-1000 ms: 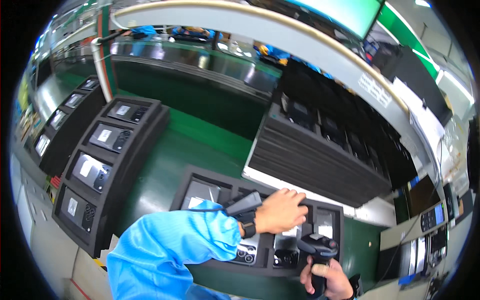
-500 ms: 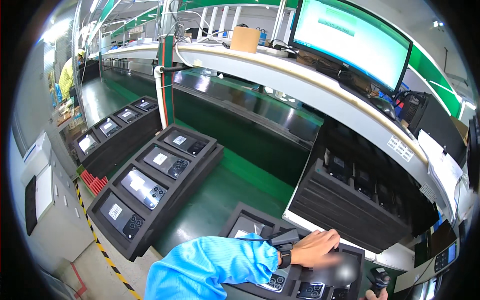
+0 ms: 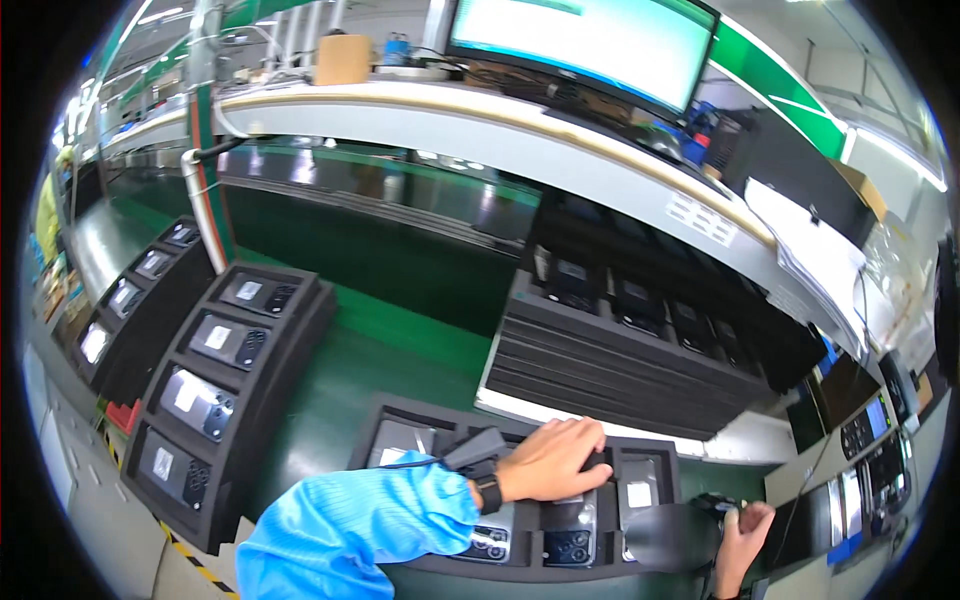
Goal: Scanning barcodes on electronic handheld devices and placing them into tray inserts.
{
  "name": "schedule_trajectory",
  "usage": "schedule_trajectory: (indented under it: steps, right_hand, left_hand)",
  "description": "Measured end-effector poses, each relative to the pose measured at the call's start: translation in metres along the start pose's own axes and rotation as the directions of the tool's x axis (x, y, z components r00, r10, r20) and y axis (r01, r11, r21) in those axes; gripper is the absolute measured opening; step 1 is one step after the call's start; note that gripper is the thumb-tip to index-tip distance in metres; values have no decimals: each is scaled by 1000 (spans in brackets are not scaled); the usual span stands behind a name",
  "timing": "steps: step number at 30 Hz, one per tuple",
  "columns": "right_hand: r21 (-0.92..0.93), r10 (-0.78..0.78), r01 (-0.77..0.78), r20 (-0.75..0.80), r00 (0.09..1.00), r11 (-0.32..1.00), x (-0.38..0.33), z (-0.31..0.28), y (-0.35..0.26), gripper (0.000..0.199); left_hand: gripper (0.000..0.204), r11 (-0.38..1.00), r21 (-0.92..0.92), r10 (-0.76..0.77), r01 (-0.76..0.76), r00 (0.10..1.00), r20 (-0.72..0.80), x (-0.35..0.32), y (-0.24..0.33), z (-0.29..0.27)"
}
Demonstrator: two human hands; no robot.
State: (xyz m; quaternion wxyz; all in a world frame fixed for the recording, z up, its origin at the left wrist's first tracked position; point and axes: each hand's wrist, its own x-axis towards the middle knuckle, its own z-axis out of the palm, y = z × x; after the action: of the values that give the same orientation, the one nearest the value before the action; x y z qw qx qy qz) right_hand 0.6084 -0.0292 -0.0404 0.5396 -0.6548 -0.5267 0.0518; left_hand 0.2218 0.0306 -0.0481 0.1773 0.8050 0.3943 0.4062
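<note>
Green conveyor belt [image 3: 400,350] runs left to right under a grey shelf with a monitor [image 3: 590,40]. Tall stack of black foam trays [image 3: 620,370] stands behind the near foam tray [image 3: 400,425], whose lower edge is cut off. Phones [image 3: 572,535] lie back-up in its slots, long axes pointing away. Left hand [image 3: 555,460] lies flat on a slot, fingers spread, hiding what is beneath. Right hand [image 3: 745,535], near the rim, grips a dark scanner [image 3: 712,505], blurred.
</note>
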Motion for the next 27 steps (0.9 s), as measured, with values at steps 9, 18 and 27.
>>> schedule_trajectory:
  steps: [9, 18, 27]
  right_hand:
    - [886, -863, -406, 375, 338, 225, -3, -41, -239, 26]
    - [892, -882, -426, 72, 465, -152, -53, 12, -269, 26]
    - [900, -759, -410, 161, 631, -150, -78, 1, -275, 22]
  left_hand:
    - [32, 998, -3, -65, 66, 991, 119, 5, 7, -14]
    - [36, 1000, -2, -16, 16, 995, 95, 4, 8, -14]
    - [35, 999, 14, -50, 49, 990, 131, 2, 6, -15]
